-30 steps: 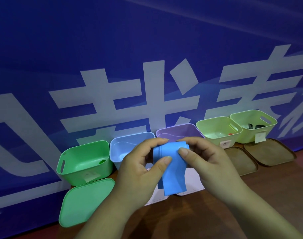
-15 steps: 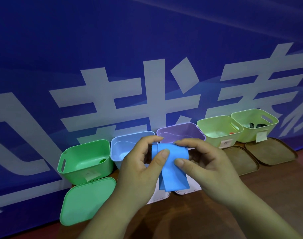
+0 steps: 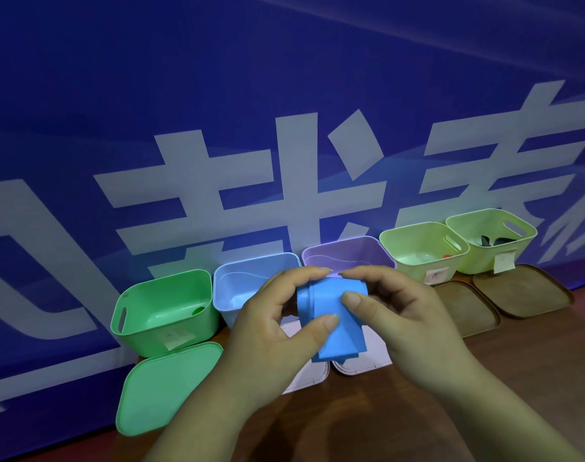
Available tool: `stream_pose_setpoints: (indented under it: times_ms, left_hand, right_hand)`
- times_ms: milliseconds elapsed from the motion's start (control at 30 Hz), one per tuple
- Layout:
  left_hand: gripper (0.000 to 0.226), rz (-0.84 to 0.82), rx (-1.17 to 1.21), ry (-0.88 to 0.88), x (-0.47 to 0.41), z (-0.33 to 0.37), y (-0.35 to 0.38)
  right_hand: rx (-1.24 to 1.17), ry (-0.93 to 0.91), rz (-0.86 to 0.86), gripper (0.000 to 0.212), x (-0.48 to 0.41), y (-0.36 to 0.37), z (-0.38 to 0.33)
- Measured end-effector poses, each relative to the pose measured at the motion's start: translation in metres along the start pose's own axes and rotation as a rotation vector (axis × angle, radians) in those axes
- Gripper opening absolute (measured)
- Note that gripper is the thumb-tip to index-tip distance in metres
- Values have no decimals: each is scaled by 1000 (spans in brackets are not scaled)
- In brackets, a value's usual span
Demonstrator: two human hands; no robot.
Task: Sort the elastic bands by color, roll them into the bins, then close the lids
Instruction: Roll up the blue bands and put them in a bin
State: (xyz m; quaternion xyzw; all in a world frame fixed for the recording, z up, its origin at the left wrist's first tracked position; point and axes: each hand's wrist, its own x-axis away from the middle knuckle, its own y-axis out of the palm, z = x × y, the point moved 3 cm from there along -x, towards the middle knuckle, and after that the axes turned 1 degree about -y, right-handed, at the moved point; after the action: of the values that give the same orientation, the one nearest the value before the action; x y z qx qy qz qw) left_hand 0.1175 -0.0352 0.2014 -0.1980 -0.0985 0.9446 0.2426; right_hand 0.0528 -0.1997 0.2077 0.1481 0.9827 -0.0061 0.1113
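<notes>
A blue elastic band (image 3: 334, 315), partly rolled at its top with a loose tail hanging down, sits between both hands above the table. My left hand (image 3: 271, 331) pinches its left side with thumb and fingers. My right hand (image 3: 397, 315) pinches the right side, thumb on the front face. Behind them stand five open bins in a row: green (image 3: 166, 311), light blue (image 3: 247, 278), purple (image 3: 347, 255), and two pale yellow-green ones (image 3: 421, 251) (image 3: 491, 238).
A green lid (image 3: 164, 388) lies in front of the green bin. Two white lids (image 3: 367, 358) lie under my hands, two brown lids (image 3: 524, 291) at the right. A dark band lies in the far-right bin. A blue banner wall rises right behind the bins.
The roll at the top of the blue band has grown and the hanging tail is shorter. Both hands have stayed in about the same place.
</notes>
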Motion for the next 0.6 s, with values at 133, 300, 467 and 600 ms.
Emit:
stream_pose_setpoints:
  times_ms: [133, 300, 467, 600]
  left_hand:
    - [36, 25, 38, 10, 0, 0, 1]
    - [28, 64, 67, -33, 0, -4, 3]
    - [22, 114, 168, -116, 0, -2, 3]
    - [17, 135, 172, -139, 0, 1, 5]
  right_hand:
    - [26, 1, -9, 18, -1, 0, 1]
    - [45, 36, -25, 22, -2, 2, 5]
    - [-41, 65, -95, 36, 2, 3, 8]
    - [-67, 5, -94, 36, 5, 4, 5]
